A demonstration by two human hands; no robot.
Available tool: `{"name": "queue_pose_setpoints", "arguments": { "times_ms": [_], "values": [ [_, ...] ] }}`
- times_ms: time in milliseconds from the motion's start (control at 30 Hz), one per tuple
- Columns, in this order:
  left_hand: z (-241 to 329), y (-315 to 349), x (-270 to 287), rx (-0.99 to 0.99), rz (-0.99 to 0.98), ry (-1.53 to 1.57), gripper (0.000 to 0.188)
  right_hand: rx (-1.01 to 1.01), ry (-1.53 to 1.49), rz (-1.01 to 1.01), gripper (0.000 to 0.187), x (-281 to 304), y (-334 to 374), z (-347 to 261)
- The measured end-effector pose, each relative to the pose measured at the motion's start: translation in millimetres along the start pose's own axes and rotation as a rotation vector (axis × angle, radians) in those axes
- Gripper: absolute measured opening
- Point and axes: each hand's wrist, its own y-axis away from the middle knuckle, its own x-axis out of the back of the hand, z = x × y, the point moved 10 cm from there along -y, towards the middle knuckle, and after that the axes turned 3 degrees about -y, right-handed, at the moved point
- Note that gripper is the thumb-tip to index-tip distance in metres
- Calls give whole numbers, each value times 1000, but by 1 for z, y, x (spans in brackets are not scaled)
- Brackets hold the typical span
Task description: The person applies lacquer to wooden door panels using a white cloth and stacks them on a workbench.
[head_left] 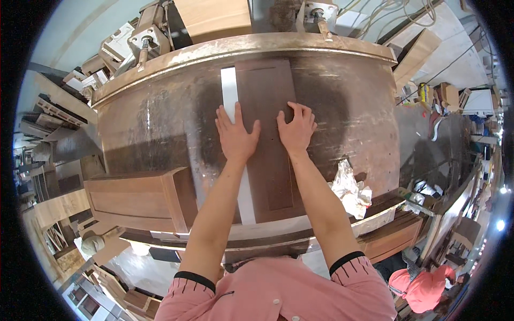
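In the head view, a long, flat, dark brown wooden panel [267, 176] lay at the centre of the frame on a worn brown counter [364, 134]. A narrow, glossy white strip [229, 88] ran along its left edge; whether it passed partly underneath could not be told. The left hand [237, 136] rested with fingers spread over the strip, its thumb toward the panel. The right hand [297, 128] sat at the panel's right edge, fingers loosely bent, clasping nothing visible. Strip and panel appeared already lined up lengthwise; no fastening showed, so the work seemed unfinished. Crumpled white paper [350, 190] lay at lower right, a brown framed wooden box [131, 200] at lower left.
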Motion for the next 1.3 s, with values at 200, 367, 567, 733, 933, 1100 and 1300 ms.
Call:
{"name": "queue_pose_setpoints", "arguments": {
  "times_ms": [200, 367, 567, 733, 933, 1100, 1300],
  "values": [
    [0, -1, 0, -21, 9, 6, 82, -36, -26, -60, 47, 0, -3, 2],
    [-8, 9, 2, -33, -60, 86, 80, 0, -59, -169, 62, 10, 25, 8],
    [-24, 95, 8, -126, -206, 7, 75, -42, 32, -231, 76, 54, 134, 48],
    [-33, 171, 18, -157, -252, 53, 74, -111, 13, -208, 65, 70, 151, 57],
    [-34, 163, 53, 13, -228, 404, 58, -244, -224, -272, 60, 105, 139, 21],
    [10, 107, 76, 146, -401, 927, 75, 165, -549, -247, 39, 149, 175, -74],
    [-17, 79, 124, 213, -255, 877, 42, -204, -753, -436, 35, 107, 278, -48]
  ]
}}
